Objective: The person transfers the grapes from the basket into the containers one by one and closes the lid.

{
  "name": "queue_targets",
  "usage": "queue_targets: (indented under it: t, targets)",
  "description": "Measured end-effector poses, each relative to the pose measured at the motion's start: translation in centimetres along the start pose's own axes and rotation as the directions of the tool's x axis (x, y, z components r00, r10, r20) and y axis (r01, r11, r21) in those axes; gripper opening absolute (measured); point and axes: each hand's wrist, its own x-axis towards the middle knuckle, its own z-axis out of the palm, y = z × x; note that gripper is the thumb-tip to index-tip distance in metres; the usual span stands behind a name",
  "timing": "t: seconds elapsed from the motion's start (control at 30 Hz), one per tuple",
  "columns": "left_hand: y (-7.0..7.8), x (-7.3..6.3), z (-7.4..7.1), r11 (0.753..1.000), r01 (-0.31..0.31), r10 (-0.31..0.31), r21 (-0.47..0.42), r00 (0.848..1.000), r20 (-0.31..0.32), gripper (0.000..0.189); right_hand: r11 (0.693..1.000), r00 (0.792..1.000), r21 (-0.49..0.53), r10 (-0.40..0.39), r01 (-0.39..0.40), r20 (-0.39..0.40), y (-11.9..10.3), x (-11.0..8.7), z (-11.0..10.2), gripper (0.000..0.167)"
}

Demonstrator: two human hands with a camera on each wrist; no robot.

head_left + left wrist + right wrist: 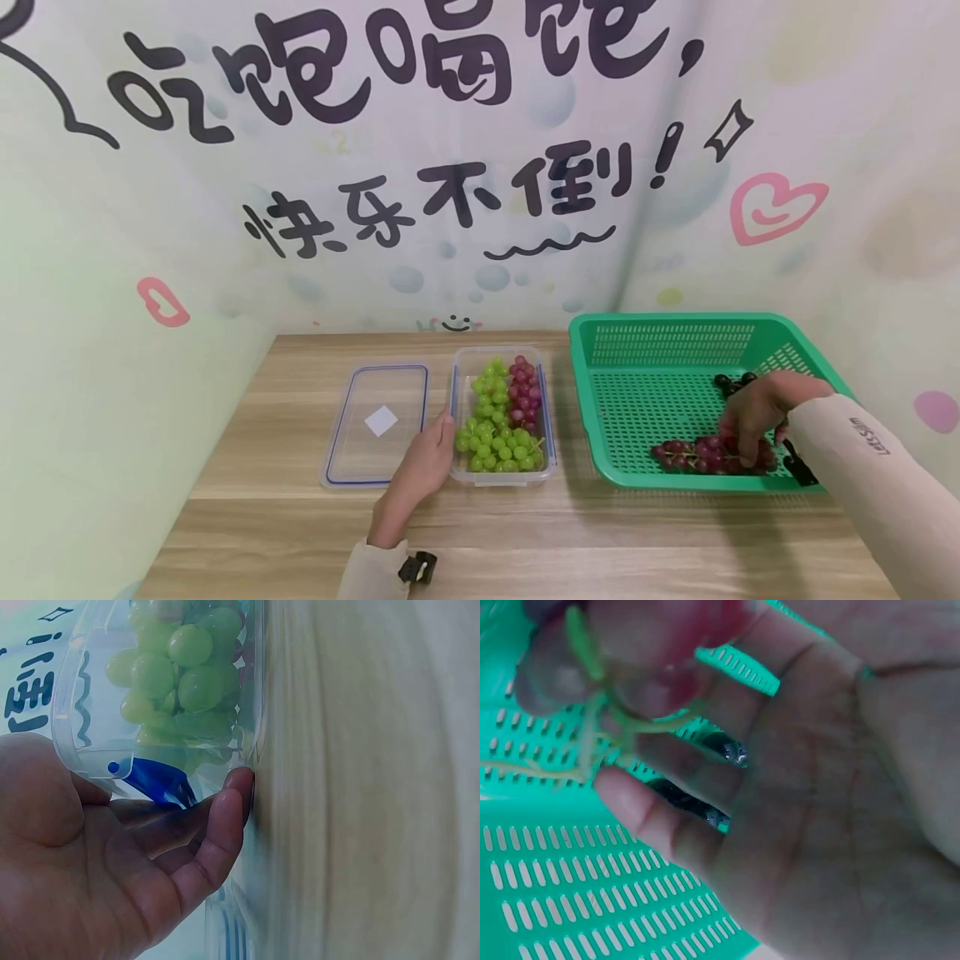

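Observation:
A clear plastic food container [501, 479] holds green grapes [491, 446] in its left and front parts and red grapes [524, 392] at its back right. My left hand [427, 457] grips its left side, fingers curled by the blue clip [159, 782] in the left wrist view. Inside a green basket [637, 400], my right hand [757, 417] holds a bunch of red grapes [697, 456] lying along the front wall. The right wrist view shows the bunch's green stem [585, 645] close up, with fingers curled beneath the grapes.
Left of the container lies a clear lid [356, 450] with a blue seal and a white square label [381, 421]. Dark grapes [731, 383] sit in the basket behind my right hand. A printed wall [450, 283] stands at the back of the wooden table [525, 542].

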Motion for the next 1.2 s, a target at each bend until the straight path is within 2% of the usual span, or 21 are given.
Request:
queue_targets:
  t: [0.2,0.4,0.63,0.8,0.93,1.2]
  targets:
    - [0.0,0.1,0.0,1.000,-0.002,0.002,0.007,1.000,-0.001,0.052,0.991,0.999,0.127,-0.034,0.032,0.013,0.2,0.2,0.0,0.018]
    - [0.0,0.1,0.0,1.000,0.008,-0.008,0.006,1.000,0.006,0.052,0.957,0.993,0.272,-0.109,0.095,0.038,0.3,0.5,-0.1,0.024]
    - [0.0,0.0,0.0,1.000,0.006,-0.006,0.000,1.000,0.004,0.052,0.921,0.981,0.338,-0.192,0.192,-0.034,-0.1,0.7,-0.6,0.015]
    - [0.0,0.0,0.1,1.000,-0.008,0.008,0.004,1.000,0.004,0.052,0.890,0.961,0.365,-0.267,0.274,-0.071,-0.2,0.6,-1.0,0.012]
    - [0.0,-0.1,0.1,1.000,-0.011,0.011,0.005,1.000,0.002,0.051,0.871,0.941,0.357,-0.317,0.337,-0.116,-0.3,0.5,-1.4,0.017]
    - [0.0,-0.1,0.0,1.000,-0.022,0.022,0.007,1.000,0.001,0.051,0.838,0.883,0.290,-0.408,0.463,-0.232,-1.5,0.1,-2.2,0.021]
